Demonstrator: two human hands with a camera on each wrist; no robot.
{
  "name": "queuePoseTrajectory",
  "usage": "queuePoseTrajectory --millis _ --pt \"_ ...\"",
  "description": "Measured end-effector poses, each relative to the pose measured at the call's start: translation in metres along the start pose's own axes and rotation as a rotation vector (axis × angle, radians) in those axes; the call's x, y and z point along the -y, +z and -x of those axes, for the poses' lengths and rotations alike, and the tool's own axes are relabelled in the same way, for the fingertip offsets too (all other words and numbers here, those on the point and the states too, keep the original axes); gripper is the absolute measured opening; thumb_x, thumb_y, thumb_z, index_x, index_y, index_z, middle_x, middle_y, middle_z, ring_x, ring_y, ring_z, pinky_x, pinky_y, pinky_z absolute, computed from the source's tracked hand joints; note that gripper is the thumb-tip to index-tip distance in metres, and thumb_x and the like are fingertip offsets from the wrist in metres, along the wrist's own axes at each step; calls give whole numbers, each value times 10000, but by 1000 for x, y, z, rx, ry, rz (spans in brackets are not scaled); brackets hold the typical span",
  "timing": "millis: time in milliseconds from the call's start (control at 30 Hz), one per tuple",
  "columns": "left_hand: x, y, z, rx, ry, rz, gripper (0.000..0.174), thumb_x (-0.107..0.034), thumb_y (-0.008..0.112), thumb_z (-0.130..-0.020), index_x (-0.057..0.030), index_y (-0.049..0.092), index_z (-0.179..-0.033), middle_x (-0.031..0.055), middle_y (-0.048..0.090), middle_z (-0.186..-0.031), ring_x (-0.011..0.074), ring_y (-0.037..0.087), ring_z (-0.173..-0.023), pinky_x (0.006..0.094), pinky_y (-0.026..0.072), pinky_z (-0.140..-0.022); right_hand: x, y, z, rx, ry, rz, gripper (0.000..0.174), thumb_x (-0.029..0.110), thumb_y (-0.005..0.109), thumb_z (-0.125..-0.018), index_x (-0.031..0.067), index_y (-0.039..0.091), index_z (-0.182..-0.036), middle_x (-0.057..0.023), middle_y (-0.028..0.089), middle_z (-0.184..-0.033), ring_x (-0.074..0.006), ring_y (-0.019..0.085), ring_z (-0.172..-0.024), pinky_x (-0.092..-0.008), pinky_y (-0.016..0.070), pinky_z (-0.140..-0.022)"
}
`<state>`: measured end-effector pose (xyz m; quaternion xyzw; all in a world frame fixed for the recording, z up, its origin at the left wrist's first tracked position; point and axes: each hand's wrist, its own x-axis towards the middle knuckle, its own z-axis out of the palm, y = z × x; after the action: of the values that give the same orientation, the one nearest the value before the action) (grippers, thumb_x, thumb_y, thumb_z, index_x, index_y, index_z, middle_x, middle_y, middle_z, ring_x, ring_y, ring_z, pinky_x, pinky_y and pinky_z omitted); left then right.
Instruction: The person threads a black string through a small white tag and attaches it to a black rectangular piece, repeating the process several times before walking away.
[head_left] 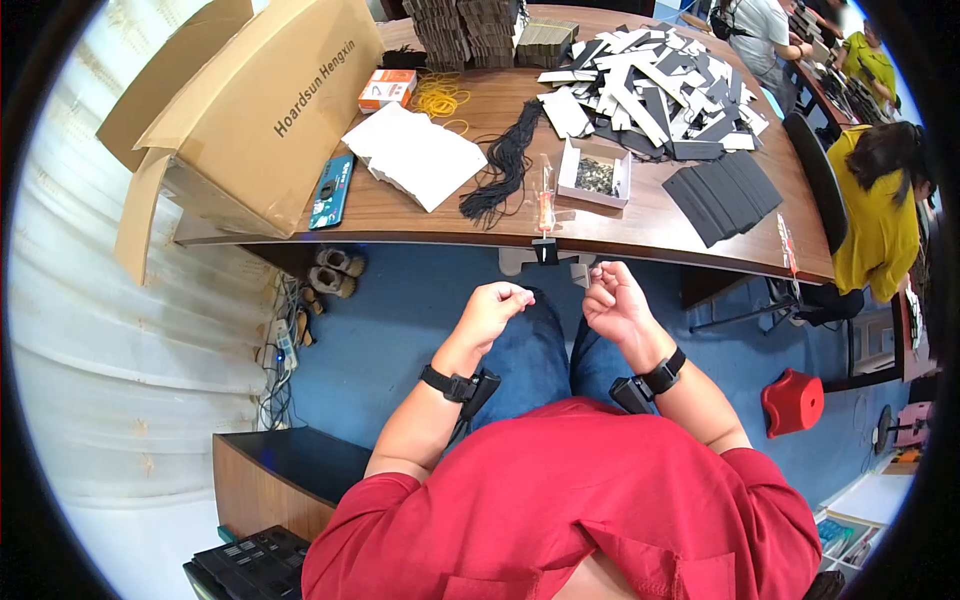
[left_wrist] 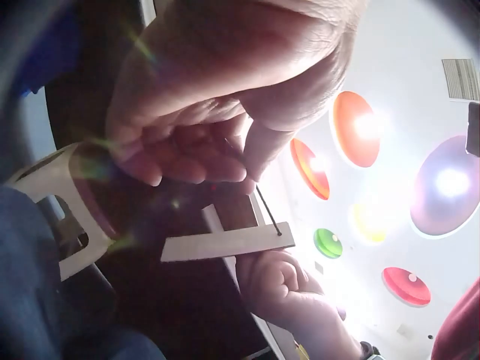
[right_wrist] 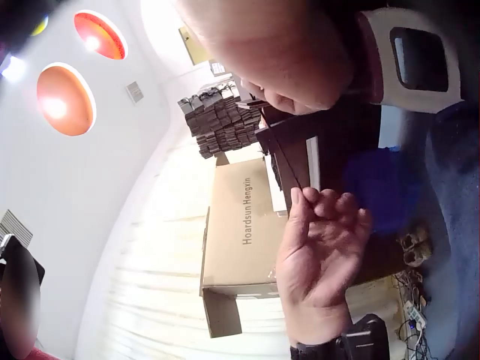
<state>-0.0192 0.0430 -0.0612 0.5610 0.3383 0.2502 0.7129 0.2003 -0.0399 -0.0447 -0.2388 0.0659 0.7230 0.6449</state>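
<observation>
In front of my lap, my left hand (head_left: 495,310) pinches a thin black cord (left_wrist: 268,211) between thumb and fingertip. The cord runs to a hole near one end of a pale, narrow hang tag (left_wrist: 225,241). My right hand (head_left: 615,305) holds this tag, which shows as a small grey piece in the head view, between its thumb and fingers. From the right wrist, the cord looks stretched straight between the two hands, and the other left fingers curl loosely. Part of the tag is hidden behind the right fingers there.
On the wooden table (head_left: 640,225) are a heap of black and white tags (head_left: 650,90), a bundle of black cords (head_left: 510,160), a white box of small pieces (head_left: 594,173) and black tags in a row (head_left: 722,197). A large carton (head_left: 270,110) stands left. Other people sit right.
</observation>
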Motion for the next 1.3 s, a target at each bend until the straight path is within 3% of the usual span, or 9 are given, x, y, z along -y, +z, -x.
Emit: queuePoseTrajectory --millis 300,400,533,667,733,833,1067,1233,1300 --pt "-18 15 1 65 -87 107 143 -210 622 -882 -72 648 -854 -17 613 -772 62 542 -707 213 430 -648 8 29 22 -72 -136 293 128 195 537 -904 75 578 -887 -20 607 -829 -79 390 -477 -220 320 -450" --pt "-28 18 -2 77 -124 245 138 -209 616 -885 -76 641 -857 -20 608 -764 66 554 -713 219 434 -650 12 5 19 229 50 220 122 193 537 -906 79 574 -883 -5 550 -747 -78 413 -518 -219 327 -463" --pt "-30 27 -10 100 -149 220 131 -206 604 -890 -85 650 -876 -9 634 -804 65 562 -722 219 431 -663 3 21 27 157 167 263 228 170 506 -914 58 583 -1098 10 481 -645 -79 363 -474 -220 321 -472" --pt "-25 31 -15 137 -215 271 132 -186 560 -910 -85 646 -912 0 645 -844 77 572 -755 223 428 -683 -7 39 38 219 32 713 405 111 460 -918 70 463 -1321 -46 616 -733 -114 576 -519 -198 417 -475" --pt "-23 35 -15 117 -236 312 139 -176 531 -923 -87 638 -922 4 644 -855 86 576 -773 228 427 -697 -16 33 32 147 -132 1234 392 102 456 -928 132 493 -1317 -69 649 -727 -144 636 -562 -230 463 -476" --pt "-17 34 -16 159 -318 440 133 -148 491 -923 -111 609 -974 14 635 -948 119 579 -861 291 433 -761 -35 26 25 49 -928 1863 268 155 592 -857 172 646 -1119 -87 659 -699 -193 654 -589 -301 504 -509" --pt "-30 35 -15 355 -371 583 261 -198 433 -913 -80 598 -1078 29 632 -1046 160 567 -981 342 437 -828 -21 34 29 36 -1279 2079 141 176 628 -777 143 680 -903 -78 652 -722 -254 652 -646 -339 510 -528" --pt "-48 50 3 183 240 -315 377 -120 544 -845 -38 532 -1213 84 516 -1202 176 497 -1099 322 408 -897 6 69 55 36 -396 1487 120 78 582 -877 -4 646 -936 -36 618 -688 -62 539 -556 -220 433 -484" --pt "-50 54 1 244 502 -487 434 -119 614 -806 -56 519 -1225 107 378 -1317 182 446 -1157 327 393 -922 14 69 54 145 -333 1363 117 78 584 -880 5 652 -939 -18 614 -711 -49 501 -533 -195 400 -462"
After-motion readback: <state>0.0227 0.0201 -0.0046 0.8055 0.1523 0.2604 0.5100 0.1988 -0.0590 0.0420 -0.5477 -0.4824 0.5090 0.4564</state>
